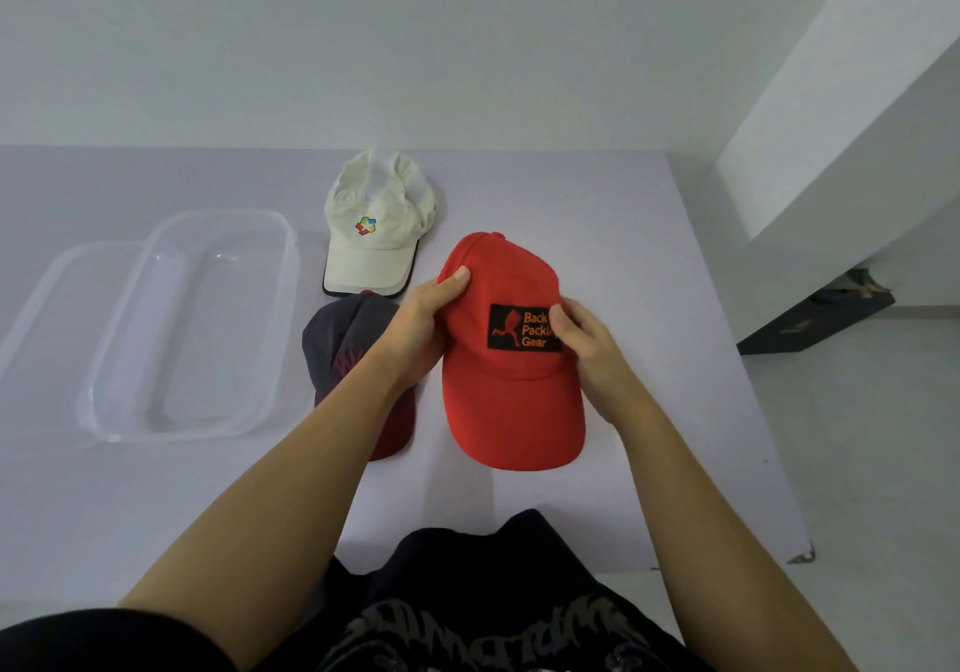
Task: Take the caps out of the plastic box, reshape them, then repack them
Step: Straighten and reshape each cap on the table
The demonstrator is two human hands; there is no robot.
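A red cap (pixel 511 401) with a black patch lies on the table, brim toward me. My left hand (pixel 423 323) grips the left side of its crown, thumb on top. My right hand (pixel 592 344) grips the right side, thumb on the patch. A white cap (pixel 376 224) with a coloured logo sits behind it. A dark grey cap (pixel 337 344) with a dark red brim lies to the left, partly hidden under my left forearm. The clear plastic box (pixel 280 308) stands empty at the left.
The box's clear lid (pixel 47 297) lies under or beside the box at the far left. The pale purple table (pixel 649 266) ends at its right edge near a white wall; a dark object (pixel 815 318) lies on the floor beyond.
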